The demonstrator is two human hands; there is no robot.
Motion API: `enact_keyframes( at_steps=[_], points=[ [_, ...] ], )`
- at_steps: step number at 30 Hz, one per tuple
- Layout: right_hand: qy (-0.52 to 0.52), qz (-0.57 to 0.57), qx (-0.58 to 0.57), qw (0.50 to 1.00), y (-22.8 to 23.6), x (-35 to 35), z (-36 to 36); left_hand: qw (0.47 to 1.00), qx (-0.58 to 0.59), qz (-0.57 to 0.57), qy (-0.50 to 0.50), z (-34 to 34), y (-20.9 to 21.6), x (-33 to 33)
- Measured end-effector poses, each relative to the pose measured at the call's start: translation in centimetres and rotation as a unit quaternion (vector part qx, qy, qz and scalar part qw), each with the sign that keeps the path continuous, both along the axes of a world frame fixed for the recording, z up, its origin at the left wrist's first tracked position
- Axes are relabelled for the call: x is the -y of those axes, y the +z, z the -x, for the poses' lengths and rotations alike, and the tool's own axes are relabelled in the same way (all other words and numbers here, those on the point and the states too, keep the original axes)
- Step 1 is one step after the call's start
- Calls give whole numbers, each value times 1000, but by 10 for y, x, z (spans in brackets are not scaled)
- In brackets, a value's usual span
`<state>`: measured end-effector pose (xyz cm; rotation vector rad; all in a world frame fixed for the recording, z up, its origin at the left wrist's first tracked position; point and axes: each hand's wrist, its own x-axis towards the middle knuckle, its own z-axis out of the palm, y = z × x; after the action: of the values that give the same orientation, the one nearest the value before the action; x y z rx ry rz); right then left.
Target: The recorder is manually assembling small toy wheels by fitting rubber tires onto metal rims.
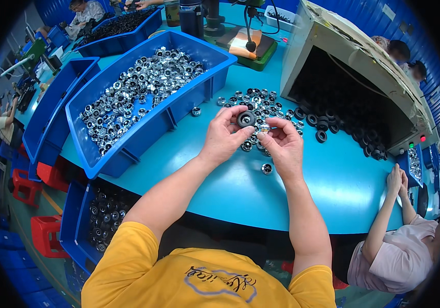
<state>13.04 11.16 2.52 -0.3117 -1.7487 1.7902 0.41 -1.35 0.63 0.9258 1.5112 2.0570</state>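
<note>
Above the middle of the table, my left hand (223, 134) pinches a small black rubber tyre (246, 119) between thumb and fingers. Beside it, my right hand (284, 147) is closed on a small shiny chrome wheel hub (264, 128), partly covered by the fingertips. The two pieces are close together but apart. Beneath and behind both hands lie many loose chrome hubs (257, 99), and one single hub (266, 168) sits nearer me. Black tyres (321, 136) spill out to the right of the hubs.
A blue bin (148, 123) full of chrome hubs stands at left. An open pale box (302, 56) at right has a heap of tyres at its mouth. Below the table edge is another blue bin (78, 226) with dark wheels. A co-worker's hands (396, 180) rest at the right edge.
</note>
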Motion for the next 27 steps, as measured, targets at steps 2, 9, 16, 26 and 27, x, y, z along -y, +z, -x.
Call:
enact_keyframes(
  at_steps=[2,9,16,26,27],
  points=[
    [-1,0,1,1000,0,0,0,1000,-17,5,10,0,0,0],
    [-1,-2,-5,1000,-3,-2,1,1000,-7,-4,-2,1,0,-1],
    [-1,-5,-2,1000,-3,-1,1,999,-46,-4,6,1,1,1],
    [3,1,1,1000,-3,-2,1,1000,-10,-5,-27,1,4,2],
    [3,1,0,1000,-3,-2,1,1000,-13,-11,-21,1,3,2]
  ],
)
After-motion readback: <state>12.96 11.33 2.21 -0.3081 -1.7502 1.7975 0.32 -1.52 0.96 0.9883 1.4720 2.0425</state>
